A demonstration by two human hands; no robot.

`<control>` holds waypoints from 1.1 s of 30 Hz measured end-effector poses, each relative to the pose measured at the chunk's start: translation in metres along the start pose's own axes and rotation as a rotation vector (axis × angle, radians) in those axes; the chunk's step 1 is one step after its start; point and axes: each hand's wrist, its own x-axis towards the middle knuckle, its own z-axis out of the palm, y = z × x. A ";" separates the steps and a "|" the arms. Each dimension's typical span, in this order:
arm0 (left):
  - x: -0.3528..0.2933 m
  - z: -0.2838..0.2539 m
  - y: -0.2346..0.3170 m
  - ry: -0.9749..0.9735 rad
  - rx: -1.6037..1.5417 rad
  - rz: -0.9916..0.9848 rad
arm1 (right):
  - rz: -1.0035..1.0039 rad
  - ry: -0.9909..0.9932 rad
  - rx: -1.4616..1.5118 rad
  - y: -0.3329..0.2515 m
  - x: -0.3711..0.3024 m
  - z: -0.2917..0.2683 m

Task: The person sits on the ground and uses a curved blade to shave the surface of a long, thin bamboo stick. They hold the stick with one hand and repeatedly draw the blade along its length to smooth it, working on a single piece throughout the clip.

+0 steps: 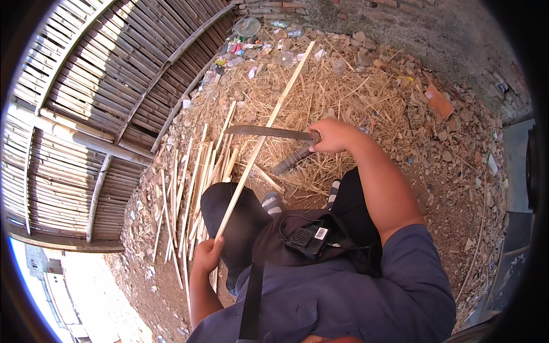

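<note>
Closest to the camera was a blue shirt with a dark strap across it and a small black device (pixel 307 238) clipped at the chest, dark trousers below that. The left hand (pixel 207 255) was down by the left knee, fingers curled tight around the near end of a long bamboo strip (pixel 264 133). That strip ran up and away at a slant, its far end way out over the straw.

A bit further out, the right hand (pixel 331 135) was closed in a full fist around the handle of a big knife (pixel 269 132). The long dark blade pointed left, lying across the strip about halfway up, pretty much touching it as far as I could tell.

Just under that fist a grey ridged cylinder thing (pixel 292 160) lay on the ground. To the left, a bundle of split bamboo slats (pixel 197 183) sat on the dirt beside the knee.

Beyond was a heap of dry straw (pixel 320 86), rubble and brick bits to the right, some plastic litter (pixel 251 40) at the top, and a bamboo fence (pixel 97 108) along the left.
</note>
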 end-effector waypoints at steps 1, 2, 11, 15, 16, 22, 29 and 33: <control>0.000 0.000 0.000 0.000 -0.006 -0.001 | 0.023 0.001 0.015 0.000 -0.001 -0.002; 0.001 0.000 0.000 0.000 -0.011 -0.002 | 0.020 0.004 0.009 0.000 0.000 -0.002; 0.001 0.002 -0.009 0.001 -0.085 -0.003 | 0.026 0.034 0.018 -0.009 0.004 0.002; -0.001 0.002 -0.003 -0.001 -0.081 0.010 | 0.010 0.045 0.014 -0.005 0.003 0.004; 0.000 0.002 -0.004 -0.002 -0.075 0.015 | 0.008 0.046 0.015 -0.004 0.003 0.004; 0.000 0.002 -0.004 -0.007 -0.088 0.017 | -0.002 0.060 0.017 -0.002 0.004 0.006; 0.005 0.005 -0.020 0.013 -0.061 0.012 | -0.006 0.028 0.008 -0.003 0.005 0.005; 0.003 0.005 -0.010 0.006 -0.086 0.034 | 0.009 0.038 0.027 -0.005 0.003 0.006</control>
